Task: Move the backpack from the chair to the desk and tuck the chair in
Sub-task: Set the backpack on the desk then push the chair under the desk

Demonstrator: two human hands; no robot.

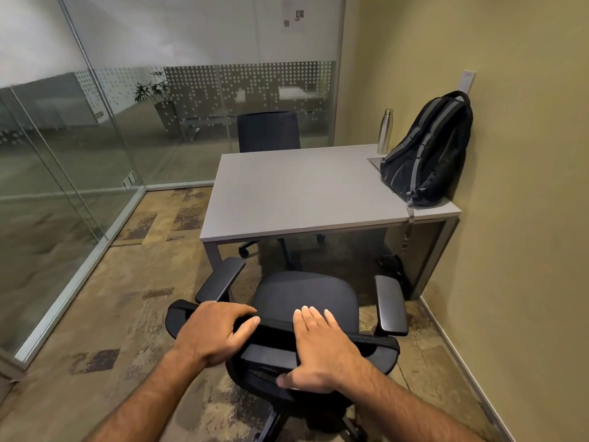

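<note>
A black backpack (428,151) with grey straps stands upright on the right end of the grey desk (293,193), leaning against the wall. One strap hangs over the desk's front edge. A black office chair (306,298) with armrests stands in front of the desk, a short way back from it, its seat bare. My left hand (216,333) grips the top of the chair's backrest on the left. My right hand (322,349) lies over the same top edge on the right, fingers forward and thumb under the rim.
A steel bottle (385,131) stands on the desk beside the backpack. A second black chair (269,132) sits behind the desk. Glass walls (79,154) bound the left and far sides, a yellow wall (526,218) the right. The floor is patterned carpet.
</note>
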